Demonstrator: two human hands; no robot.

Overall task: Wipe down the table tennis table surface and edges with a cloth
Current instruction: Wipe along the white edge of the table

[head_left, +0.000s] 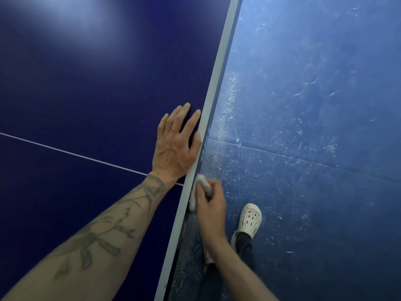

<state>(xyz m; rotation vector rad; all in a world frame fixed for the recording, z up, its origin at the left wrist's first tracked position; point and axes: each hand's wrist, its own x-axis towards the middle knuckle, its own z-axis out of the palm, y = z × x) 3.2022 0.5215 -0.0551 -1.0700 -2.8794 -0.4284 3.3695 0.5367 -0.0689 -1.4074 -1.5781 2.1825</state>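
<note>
The right hand (211, 210) fingers curl around a crumpled white cloth (200, 192) against the dark blue table tennis table (86, 83) edge; the left hand (176, 146) fingers lie spread flat just inside it.

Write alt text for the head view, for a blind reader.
The right hand holds a white cloth against the side edge of a blue table tennis table, while the left hand rests flat on its top. A white clog stands on the scuffed blue floor.

White cloth (200, 192) against blue table (86, 83) edge
</note>
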